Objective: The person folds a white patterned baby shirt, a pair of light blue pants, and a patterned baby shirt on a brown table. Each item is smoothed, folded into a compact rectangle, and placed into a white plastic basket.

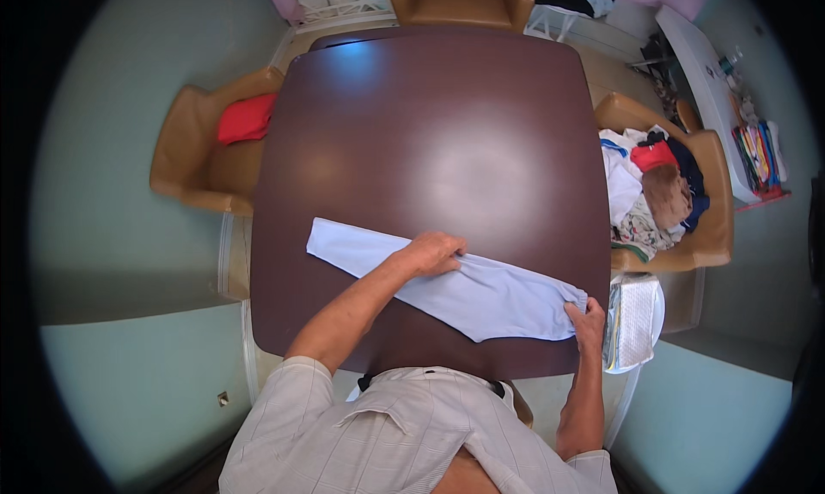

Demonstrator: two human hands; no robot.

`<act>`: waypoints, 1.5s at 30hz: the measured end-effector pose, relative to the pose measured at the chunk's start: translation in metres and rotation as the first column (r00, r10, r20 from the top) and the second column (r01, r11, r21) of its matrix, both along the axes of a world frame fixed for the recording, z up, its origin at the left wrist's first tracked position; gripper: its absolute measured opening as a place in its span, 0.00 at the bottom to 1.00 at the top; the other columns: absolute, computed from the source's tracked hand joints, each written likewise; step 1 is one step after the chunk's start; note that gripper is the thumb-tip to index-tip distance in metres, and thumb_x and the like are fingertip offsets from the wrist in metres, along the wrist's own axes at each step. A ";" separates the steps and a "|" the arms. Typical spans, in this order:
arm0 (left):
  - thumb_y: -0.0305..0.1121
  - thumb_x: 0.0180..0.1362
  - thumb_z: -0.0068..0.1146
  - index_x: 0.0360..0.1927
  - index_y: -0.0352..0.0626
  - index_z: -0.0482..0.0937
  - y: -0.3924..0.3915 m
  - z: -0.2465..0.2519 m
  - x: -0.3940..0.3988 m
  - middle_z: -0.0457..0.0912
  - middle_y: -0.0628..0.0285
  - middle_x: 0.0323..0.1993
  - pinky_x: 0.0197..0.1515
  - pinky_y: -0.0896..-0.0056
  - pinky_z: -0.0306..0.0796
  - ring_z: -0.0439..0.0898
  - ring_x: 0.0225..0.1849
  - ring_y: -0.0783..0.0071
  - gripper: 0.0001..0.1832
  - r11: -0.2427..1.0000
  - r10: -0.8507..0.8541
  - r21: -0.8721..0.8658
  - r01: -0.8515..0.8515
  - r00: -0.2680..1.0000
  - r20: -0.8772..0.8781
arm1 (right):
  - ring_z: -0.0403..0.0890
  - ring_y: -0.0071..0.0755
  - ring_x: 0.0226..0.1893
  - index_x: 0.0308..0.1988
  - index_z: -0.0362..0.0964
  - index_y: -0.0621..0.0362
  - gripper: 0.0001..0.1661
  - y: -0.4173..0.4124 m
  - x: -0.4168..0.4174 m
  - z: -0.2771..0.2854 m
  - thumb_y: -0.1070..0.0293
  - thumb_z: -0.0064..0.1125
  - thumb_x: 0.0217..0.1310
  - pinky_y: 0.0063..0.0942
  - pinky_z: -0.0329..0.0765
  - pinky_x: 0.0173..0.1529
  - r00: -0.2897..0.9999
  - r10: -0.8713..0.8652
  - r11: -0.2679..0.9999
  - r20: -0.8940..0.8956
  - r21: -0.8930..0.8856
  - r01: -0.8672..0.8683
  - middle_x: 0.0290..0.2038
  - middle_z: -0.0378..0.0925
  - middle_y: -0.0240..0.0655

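Note:
Light blue trousers [503, 301], folded lengthwise with one leg over the other, lie slantwise across the near part of the dark brown table [387, 139]. The elastic waist end is at the right, and the narrow leg end points left. My left hand [438, 252] rests on the middle of the cloth at its far edge, with the fingers bent; whether they pinch the fabric is not clear. At the table's right edge, my right hand [586, 320] grips the gathered waistband between thumb and fingers.
A tan armchair [715, 204] at the right holds a heap of mixed clothes [667, 197]. Below it, folded cloths [631, 320] are stacked on a white stool. A red folded cloth [247, 119] lies on the left armchair [187, 146]. Another armchair [461, 4] stands beyond the table.

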State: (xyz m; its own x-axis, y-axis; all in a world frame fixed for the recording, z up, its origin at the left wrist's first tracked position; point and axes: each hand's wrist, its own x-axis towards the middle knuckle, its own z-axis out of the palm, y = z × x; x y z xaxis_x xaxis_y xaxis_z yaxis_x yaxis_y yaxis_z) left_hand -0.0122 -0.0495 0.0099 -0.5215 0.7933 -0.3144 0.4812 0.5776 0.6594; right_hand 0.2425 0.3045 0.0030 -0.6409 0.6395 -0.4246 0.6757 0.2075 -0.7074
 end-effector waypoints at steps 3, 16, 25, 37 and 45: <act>0.33 0.59 0.69 0.47 0.43 0.84 -0.034 -0.005 -0.020 0.88 0.57 0.40 0.50 0.50 0.78 0.86 0.46 0.52 0.13 1.000 0.027 0.010 -0.026 0.995 -0.100 | 0.80 0.23 0.33 0.43 0.82 0.65 0.19 0.003 0.001 -0.003 0.66 0.75 0.54 0.27 0.78 0.40 1.000 0.006 1.000 -0.006 -0.010 -0.006 0.35 0.85 0.33; 0.32 0.61 0.69 0.41 0.42 0.85 -0.249 -0.016 -0.021 0.85 0.59 0.36 0.46 0.55 0.78 0.85 0.41 0.56 0.08 0.470 0.873 0.335 -0.816 0.376 -0.310 | 0.77 0.23 0.31 0.39 0.80 0.64 0.17 0.008 0.004 -0.019 0.66 0.76 0.52 0.27 0.76 0.39 0.997 -0.007 1.000 -0.077 -0.016 0.006 0.33 0.83 0.31; 0.34 0.57 0.72 0.50 0.41 0.86 -0.268 -0.022 -0.031 0.84 0.64 0.29 0.43 0.65 0.79 0.82 0.32 0.70 0.18 0.526 0.850 0.149 -0.837 0.525 -0.047 | 0.78 0.22 0.33 0.41 0.80 0.61 0.17 0.012 0.010 -0.025 0.67 0.76 0.54 0.27 0.76 0.40 0.999 -0.015 1.000 -0.029 -0.003 0.015 0.34 0.82 0.29; 0.29 0.57 0.71 0.42 0.40 0.86 -0.285 -0.043 -0.054 0.79 0.72 0.29 0.37 0.75 0.73 0.76 0.31 0.82 0.10 0.584 0.805 0.194 -0.788 0.594 -0.013 | 0.81 0.25 0.31 0.39 0.84 0.62 0.19 0.007 0.003 -0.027 0.61 0.78 0.50 0.31 0.79 0.39 1.000 -0.031 0.995 0.001 0.093 0.030 0.31 0.85 0.33; 0.28 0.63 0.67 0.44 0.37 0.83 -0.282 -0.035 -0.050 0.82 0.62 0.38 0.44 0.70 0.78 0.81 0.37 0.74 0.08 0.537 0.773 0.374 -0.756 0.618 0.141 | 0.78 0.21 0.31 0.42 0.82 0.62 0.17 -0.004 -0.001 -0.016 0.67 0.77 0.55 0.26 0.76 0.37 1.000 -0.019 0.994 0.008 0.109 0.018 0.34 0.83 0.29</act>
